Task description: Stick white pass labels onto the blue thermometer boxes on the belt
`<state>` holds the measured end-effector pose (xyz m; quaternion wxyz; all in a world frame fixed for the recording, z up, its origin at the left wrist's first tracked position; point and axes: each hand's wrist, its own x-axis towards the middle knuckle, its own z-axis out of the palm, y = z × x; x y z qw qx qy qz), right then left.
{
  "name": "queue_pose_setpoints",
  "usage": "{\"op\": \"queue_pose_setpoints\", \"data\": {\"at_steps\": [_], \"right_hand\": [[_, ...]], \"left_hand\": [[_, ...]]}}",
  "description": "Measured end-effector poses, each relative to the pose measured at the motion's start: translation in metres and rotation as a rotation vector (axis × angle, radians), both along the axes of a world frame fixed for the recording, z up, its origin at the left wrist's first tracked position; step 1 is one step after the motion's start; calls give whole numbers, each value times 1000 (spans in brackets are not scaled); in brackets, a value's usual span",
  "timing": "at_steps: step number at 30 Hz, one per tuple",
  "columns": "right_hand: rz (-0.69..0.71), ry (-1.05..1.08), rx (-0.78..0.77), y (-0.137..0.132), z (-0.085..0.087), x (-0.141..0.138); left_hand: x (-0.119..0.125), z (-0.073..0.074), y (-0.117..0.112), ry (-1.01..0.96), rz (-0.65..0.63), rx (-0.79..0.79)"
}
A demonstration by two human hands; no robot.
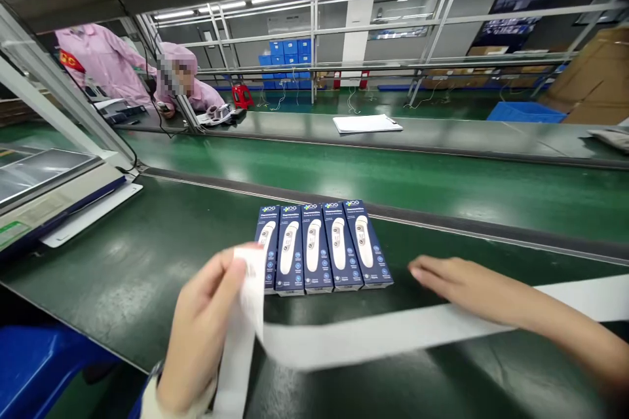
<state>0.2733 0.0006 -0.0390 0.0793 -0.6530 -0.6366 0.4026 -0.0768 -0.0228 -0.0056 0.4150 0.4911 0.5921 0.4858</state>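
Observation:
My left hand (206,314) pinches a long white paper strip (334,344), which looks like a label strip, between thumb and fingers. One end hangs below that hand, and the strip runs right in a loose curve, passing beneath my right forearm. Faint print shows on the part near my thumb. My right hand (457,281) hovers at the right with fingers stretched out to the left and nothing visible in them. Between the hands, several blue thermometer boxes (314,249) lie face up side by side on the dark green table (162,236). My left hand partly covers the leftmost box.
A flat device (54,190) with a white board (93,216) stands at the left. A blue stool (49,366) is at lower left. Across the aisle, papers (366,124) lie on another bench (442,137). Two people in pink (103,65) are at the far left.

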Motion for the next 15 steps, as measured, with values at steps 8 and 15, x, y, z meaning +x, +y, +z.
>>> {"op": "queue_pose_setpoints", "data": {"at_steps": [8, 15], "right_hand": [[-26, 274, 80, 26, -10, -56], [-89, 153, -139, -60, -3, -37]], "left_hand": [[1, -35, 69, -353, -337, -362], [27, -21, 48, -291, -575, -393]]}}
